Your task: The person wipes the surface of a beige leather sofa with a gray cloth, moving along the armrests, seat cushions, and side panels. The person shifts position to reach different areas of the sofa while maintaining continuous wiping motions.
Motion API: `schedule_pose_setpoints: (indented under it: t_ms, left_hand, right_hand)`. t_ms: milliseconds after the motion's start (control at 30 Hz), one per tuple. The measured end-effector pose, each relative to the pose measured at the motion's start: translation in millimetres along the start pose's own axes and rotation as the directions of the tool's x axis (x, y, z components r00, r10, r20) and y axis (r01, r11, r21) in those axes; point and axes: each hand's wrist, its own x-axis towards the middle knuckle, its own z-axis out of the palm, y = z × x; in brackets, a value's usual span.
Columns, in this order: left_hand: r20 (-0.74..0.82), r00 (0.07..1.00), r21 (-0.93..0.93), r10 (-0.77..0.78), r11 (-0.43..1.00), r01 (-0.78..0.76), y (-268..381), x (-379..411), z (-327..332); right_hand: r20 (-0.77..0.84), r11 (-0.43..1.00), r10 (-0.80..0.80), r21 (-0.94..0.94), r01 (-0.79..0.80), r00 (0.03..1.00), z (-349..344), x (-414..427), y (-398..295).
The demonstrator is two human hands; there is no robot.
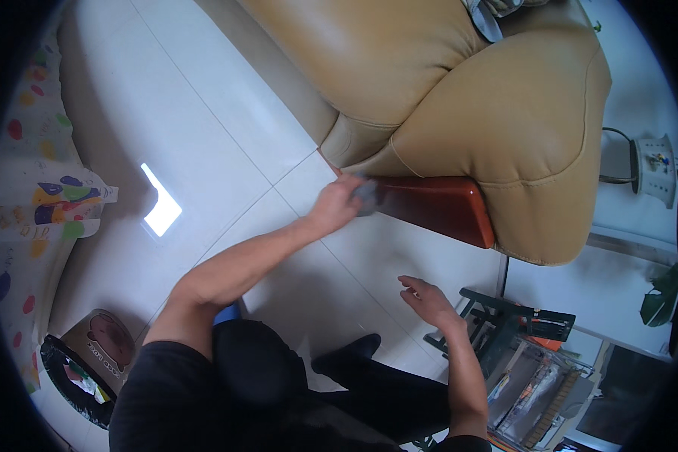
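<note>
In my left hand is a bunched grey cloth, blurred, pressed against the far left part of the red-brown wooden side panel of a tan leather sofa. My right hand hangs over the tiled floor below the panel, fingers spread and holding nothing. The panel has a glossy surface and sits under the padded armrest. The fingers behind the cloth are partly hidden.
A bin with a black liner stands at the lower left. Balloon-patterned fabric hangs along the left side. Near my right arm are a dark green folding stool and a clear drawer unit. A white slatted object stands at right.
</note>
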Motion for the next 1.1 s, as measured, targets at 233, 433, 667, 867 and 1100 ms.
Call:
schedule_pose_setpoints:
  t_ms: [233, 433, 667, 867, 1100]
  left_hand:
    - [0.593, 0.726, -0.627, -0.349, 0.366, 0.688, 10, -63, -29]
    - [0.593, 0.748, -0.693, -0.297, 0.285, 0.662, 1, -66, -55]
    - [0.480, 0.773, -0.593, -0.414, 0.496, 0.634, 33, -46, -53]
    - [0.332, 0.802, -0.671, -0.497, 0.473, 0.571, -5, -15, -32]
    - [0.096, 0.881, -0.376, -0.464, 0.802, 0.464, -44, 13, 18]
  right_hand:
    - [-0.302, 0.891, -0.023, 0.426, 0.156, 0.953, 6, 32, -33]
    - [-0.129, 0.731, -0.052, 0.671, 0.126, 0.990, 17, 70, -80]
    - [-0.384, 0.833, -0.119, 0.463, 0.302, 0.916, 14, 93, -66]
    - [-0.213, 0.915, -0.358, 0.112, 0.387, 0.909, 3, 59, -67]
    - [0.001, 0.972, 0.071, 0.226, -0.070, 0.997, 15, -14, -1]
